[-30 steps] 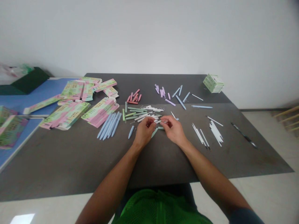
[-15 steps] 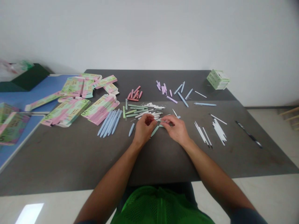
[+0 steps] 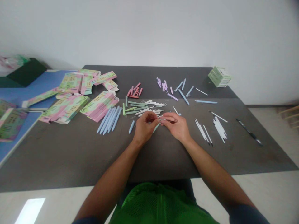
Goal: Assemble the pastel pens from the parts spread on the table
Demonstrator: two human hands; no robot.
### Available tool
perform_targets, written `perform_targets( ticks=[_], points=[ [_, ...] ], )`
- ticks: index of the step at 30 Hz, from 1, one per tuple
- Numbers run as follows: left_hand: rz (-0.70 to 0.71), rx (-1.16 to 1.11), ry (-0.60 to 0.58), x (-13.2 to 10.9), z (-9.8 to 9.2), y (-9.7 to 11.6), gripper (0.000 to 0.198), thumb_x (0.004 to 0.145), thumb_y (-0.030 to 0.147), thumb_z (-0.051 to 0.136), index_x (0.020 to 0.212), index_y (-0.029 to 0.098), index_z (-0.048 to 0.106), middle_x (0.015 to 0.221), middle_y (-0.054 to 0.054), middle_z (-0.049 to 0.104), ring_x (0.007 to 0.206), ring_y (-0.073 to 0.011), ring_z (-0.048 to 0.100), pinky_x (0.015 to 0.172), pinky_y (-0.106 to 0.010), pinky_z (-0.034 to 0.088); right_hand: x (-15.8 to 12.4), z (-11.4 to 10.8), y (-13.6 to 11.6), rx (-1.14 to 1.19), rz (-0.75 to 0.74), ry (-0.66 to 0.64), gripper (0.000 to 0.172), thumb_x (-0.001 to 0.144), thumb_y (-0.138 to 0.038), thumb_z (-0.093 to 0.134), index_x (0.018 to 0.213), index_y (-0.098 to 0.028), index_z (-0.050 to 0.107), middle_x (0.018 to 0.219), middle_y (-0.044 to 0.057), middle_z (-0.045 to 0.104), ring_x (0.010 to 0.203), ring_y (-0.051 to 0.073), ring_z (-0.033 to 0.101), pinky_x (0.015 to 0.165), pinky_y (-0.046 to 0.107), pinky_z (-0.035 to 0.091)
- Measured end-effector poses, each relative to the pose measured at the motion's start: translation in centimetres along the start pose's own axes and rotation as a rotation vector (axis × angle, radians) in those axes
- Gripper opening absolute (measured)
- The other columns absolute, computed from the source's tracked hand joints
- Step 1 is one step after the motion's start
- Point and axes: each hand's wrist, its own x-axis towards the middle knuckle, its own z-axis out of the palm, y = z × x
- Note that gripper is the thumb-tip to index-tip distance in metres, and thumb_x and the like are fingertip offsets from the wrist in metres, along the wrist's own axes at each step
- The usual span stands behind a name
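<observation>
Over the middle of the table my left hand [image 3: 146, 126] and my right hand [image 3: 175, 125] meet fingertip to fingertip. Both are pinched on a thin pale pen part [image 3: 161, 119], mostly covered by the fingers. Just below it a green pen barrel [image 3: 156, 128] lies on the table, partly hidden. Beyond my left hand are white pen refills [image 3: 143, 111] and green pen barrels [image 3: 137, 108]. A short blue pen piece [image 3: 131, 127] lies left of that hand, near a row of blue pen barrels [image 3: 109, 119]. Past my right hand is a white refill with a blue tip [image 3: 176, 110].
Printed cartons [image 3: 100, 104] cover the table's left side. Red pen pieces [image 3: 135, 91], purple ones [image 3: 164, 85] and blue ones [image 3: 183, 96] lie farther back. White refills [image 3: 219, 127] and a black pen [image 3: 249, 133] are on the right. A green box [image 3: 219, 77] stands at the back right corner.
The view has tilted slightly, so the table sits a little higher. My fingers have shifted around the small part, and both hands remain together in the same place.
</observation>
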Motion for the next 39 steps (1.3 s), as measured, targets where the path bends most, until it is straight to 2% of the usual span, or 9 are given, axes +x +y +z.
perform_targets(
  ticks=[5,9,14,20,26,30,33,36,39],
  points=[
    [0.061,-0.003,0.029,-0.2,0.0,0.3,0.016,0.079,0.021,0.074,0.091,0.019,0.064,0.084,-0.001,0.066,0.077,-0.0125,0.062,0.075,-0.026,0.051,-0.1,-0.2,0.0,0.005,0.047,-0.014,0.029,0.073,-0.042,0.084,0.091,-0.022,0.072,0.075,0.002,0.077,0.063,0.019,0.072,0.064,0.033,0.061],
    [0.070,0.026,0.030,-0.4,0.0,0.4,0.015,0.080,0.022,0.073,0.091,0.019,0.063,0.084,-0.001,0.066,0.077,-0.0129,0.062,0.076,-0.026,0.051,0.0,-0.4,0.0,-0.023,0.014,-0.044,0.025,0.078,-0.043,0.079,0.087,-0.021,0.073,0.069,0.001,0.074,0.060,0.017,0.070,0.062,0.030,0.059],
    [0.043,0.138,0.018,-0.4,0.1,0.7,0.013,0.081,0.021,0.070,0.091,0.019,0.062,0.084,-0.001,0.067,0.076,-0.0124,0.062,0.075,-0.025,0.049,0.0,-0.6,0.2,-0.142,-0.035,-0.070,0.026,0.087,-0.046,0.069,0.085,-0.020,0.074,0.070,0.001,0.071,0.058,0.014,0.064,0.055,0.027,0.052],
    [-0.043,0.176,0.005,-0.4,0.1,0.6,0.015,0.083,0.029,0.070,0.090,0.018,0.063,0.082,0.000,0.068,0.074,-0.0125,0.062,0.073,-0.024,0.049,0.0,-0.8,0.5,-0.306,-0.125,-0.024,0.020,0.085,-0.042,0.071,0.086,-0.022,0.076,0.081,0.003,0.074,0.071,0.017,0.066,0.068,0.029,0.053],
    [-0.123,0.258,-0.034,-0.1,-0.1,0.2,0.013,0.085,0.030,0.065,0.090,0.018,0.063,0.078,0.001,0.068,0.071,-0.0127,0.062,0.069,-0.024,0.047,0.8,-1.4,1.3,-0.409,-0.122,-0.081,0.018,0.087,-0.036,0.067,0.096,-0.022,0.076,0.084,0.003,0.075,0.069,0.017,0.064,0.067,0.029,0.050],
    [-0.154,0.363,-0.012,0.7,-1.2,-0.3,0.015,0.083,0.022,0.062,0.097,0.018,0.067,0.086,-0.001,0.070,0.075,-0.0141,0.062,0.074,-0.026,0.047,2.2,-2.8,1.7,-0.631,-0.163,0.006,0.021,0.091,-0.028,0.058,0.102,-0.022,0.075,0.099,0.006,0.077,0.081,0.021,0.067,0.078,0.034,0.050],
    [-0.172,0.431,-0.017,1.7,-2.7,-0.6,0.023,0.085,0.020,0.057,0.102,0.016,0.071,0.093,-0.005,0.072,0.080,-0.0166,0.063,0.077,-0.028,0.047,3.5,-3.6,1.8,-0.844,-0.234,0.040,0.024,0.092,-0.023,0.053,0.099,-0.019,0.076,0.097,0.009,0.076,0.088,0.024,0.065,0.086,0.037,0.047],
    [-0.197,0.492,-0.060,2.5,-4.3,-0.6,0.027,0.087,0.023,0.052,0.098,0.016,0.075,0.085,-0.005,0.071,0.076,-0.0174,0.061,0.074,-0.029,0.046,4.9,-3.7,2.0,-1.009,-0.294,0.047,0.021,0.090,-0.020,0.057,0.092,-0.017,0.078,0.099,0.013,0.073,0.097,0.027,0.061,0.092,0.040,0.043],
    [-0.240,0.474,-0.057,2.9,-5.5,-0.4,0.029,0.088,0.028,0.050,0.095,0.016,0.076,0.074,-0.002,0.067,0.067,-0.0162,0.057,0.066,-0.027,0.043,6.3,-3.4,2.3,-1.104,-0.248,0.061,0.018,0.087,-0.019,0.061,0.090,-0.016,0.078,0.096,0.014,0.072,0.096,0.028,0.059,0.092,0.040,0.041]
  ],
)
